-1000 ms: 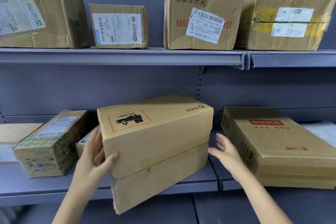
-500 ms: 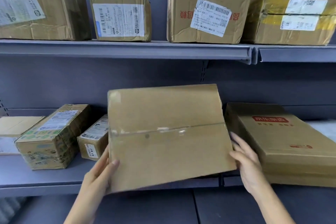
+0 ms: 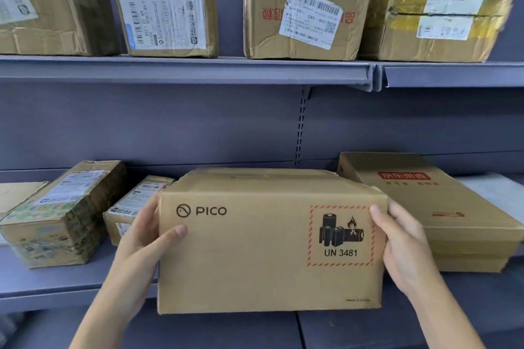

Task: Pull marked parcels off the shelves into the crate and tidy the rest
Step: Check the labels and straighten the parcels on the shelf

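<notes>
Two hands were on one parcel: I had the PICO box [image 3: 269, 241] held in front of the lower shelf [image 3: 56, 289], its printed face turned to me. My left hand [image 3: 141, 246] gripped the left end with the thumb across the front; my right hand [image 3: 402, 246] gripped the right end the same way, thumb on the edge of the battery hazard label [image 3: 341, 235]. I judged this to be the inspection step. That UN 3481 label looked like the mark that calls for pulling, so the next move would be carrying the box to the crate, which I could not see in view.

Counting the rest: four cartons stood on the upper shelf [image 3: 184, 69]. On the lower shelf I counted at least four more: a flat one at far left, a taped one, a small one behind my left hand, and a wide flat carton [image 3: 442, 207] at right, with something pale beyond it.
</notes>
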A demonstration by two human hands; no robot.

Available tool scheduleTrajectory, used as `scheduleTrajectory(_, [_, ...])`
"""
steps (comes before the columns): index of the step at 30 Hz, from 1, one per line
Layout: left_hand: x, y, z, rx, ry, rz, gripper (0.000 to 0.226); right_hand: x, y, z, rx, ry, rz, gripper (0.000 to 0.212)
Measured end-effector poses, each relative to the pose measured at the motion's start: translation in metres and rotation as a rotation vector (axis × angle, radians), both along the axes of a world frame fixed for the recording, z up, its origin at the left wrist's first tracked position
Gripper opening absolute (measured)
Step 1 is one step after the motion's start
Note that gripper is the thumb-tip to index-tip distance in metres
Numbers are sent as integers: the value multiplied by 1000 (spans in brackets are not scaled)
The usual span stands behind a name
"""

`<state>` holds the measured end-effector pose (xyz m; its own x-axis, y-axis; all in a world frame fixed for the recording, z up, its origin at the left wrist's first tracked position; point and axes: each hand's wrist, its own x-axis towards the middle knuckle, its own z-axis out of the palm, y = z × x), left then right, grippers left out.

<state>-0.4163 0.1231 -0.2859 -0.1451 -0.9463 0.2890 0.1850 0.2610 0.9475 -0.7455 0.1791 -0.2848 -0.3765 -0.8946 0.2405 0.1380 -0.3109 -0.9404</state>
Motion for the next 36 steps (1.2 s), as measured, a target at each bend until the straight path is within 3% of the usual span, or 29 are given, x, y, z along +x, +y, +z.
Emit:
scheduleTrajectory(2, [0,-5,1,0,-71,96,87,3,-1,13,1,44,27,44])
scheduleTrajectory(5, [1,-19,2,-37,-156,250,84,12,-2,23,-9,101,78,35])
scheduleTrajectory(8, [-4,-31,5,-103,-280,355,79,23,-3,19,-20,95,95,36])
scheduleTrajectory(12, [-12,-40,3,-141,-357,349,75,33,-6,7,-33,2,65,48])
scheduleTrajectory(16, [-23,-44,-8,-71,-517,507,116,37,-4,-2,-44,-55,80,53])
scheduleTrajectory(20, [-43,-35,-2,-100,-752,614,129,54,2,-3,-114,-86,112,53])
scheduleTrajectory(23, [-63,-31,-4,-154,-794,539,146,73,4,-6,-163,-89,118,69])
scheduleTrajectory(25, [-76,-27,-10,-198,-722,441,140,84,3,-12,-171,-68,142,95])
scheduleTrajectory(30, [-93,-28,-17,-209,-663,282,123,97,-2,-32,-113,-135,211,91])
scheduleTrajectory(33, [-103,-22,-27,-292,-731,181,126,101,-7,-42,-70,-156,240,91])
scheduleTrajectory(36, [-111,-23,-41,-354,-821,241,126,102,-7,-49,-62,-74,197,84])
